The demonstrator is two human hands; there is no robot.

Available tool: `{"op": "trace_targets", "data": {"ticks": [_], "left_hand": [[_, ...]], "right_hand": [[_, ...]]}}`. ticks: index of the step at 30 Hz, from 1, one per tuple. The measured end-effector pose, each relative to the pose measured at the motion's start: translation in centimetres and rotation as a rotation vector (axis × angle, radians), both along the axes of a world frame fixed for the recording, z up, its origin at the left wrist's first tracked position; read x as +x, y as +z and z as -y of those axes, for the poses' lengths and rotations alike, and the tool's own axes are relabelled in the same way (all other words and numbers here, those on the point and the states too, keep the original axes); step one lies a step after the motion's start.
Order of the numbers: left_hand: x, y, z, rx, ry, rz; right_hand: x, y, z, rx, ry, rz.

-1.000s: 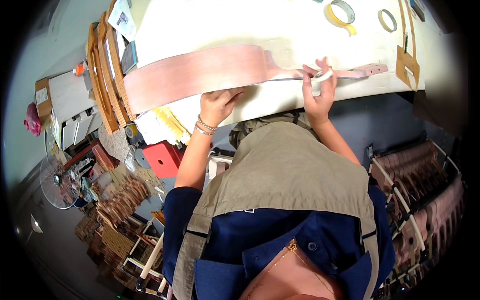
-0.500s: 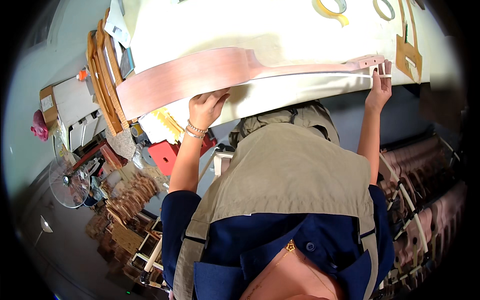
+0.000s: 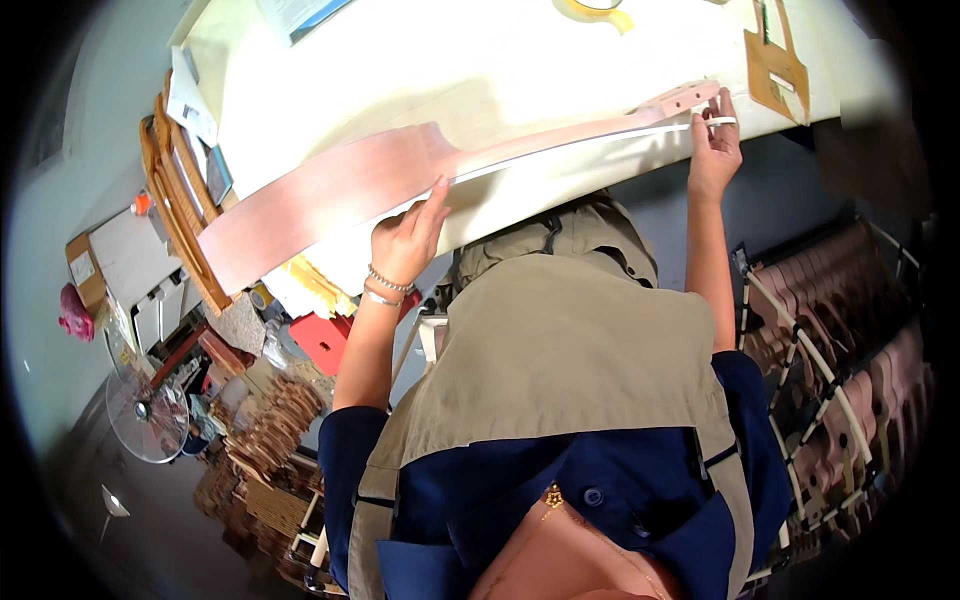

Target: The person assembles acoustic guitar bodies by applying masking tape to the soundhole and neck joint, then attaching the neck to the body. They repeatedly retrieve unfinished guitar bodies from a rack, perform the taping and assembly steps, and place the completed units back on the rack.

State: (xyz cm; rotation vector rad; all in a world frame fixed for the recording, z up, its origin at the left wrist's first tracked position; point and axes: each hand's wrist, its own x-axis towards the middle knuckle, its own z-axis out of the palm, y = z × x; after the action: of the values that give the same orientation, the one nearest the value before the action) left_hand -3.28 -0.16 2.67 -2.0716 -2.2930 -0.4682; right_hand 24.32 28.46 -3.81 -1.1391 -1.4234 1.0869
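An unfinished pale pink guitar (image 3: 330, 195) lies along the table, its body to the left and its headstock (image 3: 692, 97) to the right. A thin white strip (image 3: 600, 137) runs along the near side of the neck. Between the fingers of my right hand (image 3: 717, 150), beside the headstock, the strip's end sticks out. My left hand (image 3: 405, 240) is at the near side of the body, index finger stretched out and touching the edge near the neck joint. Its other fingers are partly hidden, and nothing shows in its grasp.
The pale table (image 3: 560, 70) carries a yellow tape roll (image 3: 605, 12) and a brown guitar-shaped template (image 3: 778, 75). Wooden frames (image 3: 180, 200) lean at its left end. A fan (image 3: 147, 410) and a red stool (image 3: 320, 340) stand left. Racks of pink guitar parts (image 3: 815, 300) are right.
My left hand has slid along the body toward the neck joint, its index finger now extended. The right hand still pinches the strip. The whole view has tilted, with the guitar appearing more slanted.
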Motion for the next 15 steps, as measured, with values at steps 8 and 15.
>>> {"op": "trace_targets", "data": {"ticks": [8,15], "left_hand": [[1.2,-0.3,-1.1,-0.068,-0.029,0.068],[4.0,0.9,-5.5,-0.227,-0.142,-0.031]], "right_hand": [[-0.4,0.6,0.3,-0.014,-0.047,0.056],[-0.5,0.2,0.2,0.025,-0.048,0.059]]}}
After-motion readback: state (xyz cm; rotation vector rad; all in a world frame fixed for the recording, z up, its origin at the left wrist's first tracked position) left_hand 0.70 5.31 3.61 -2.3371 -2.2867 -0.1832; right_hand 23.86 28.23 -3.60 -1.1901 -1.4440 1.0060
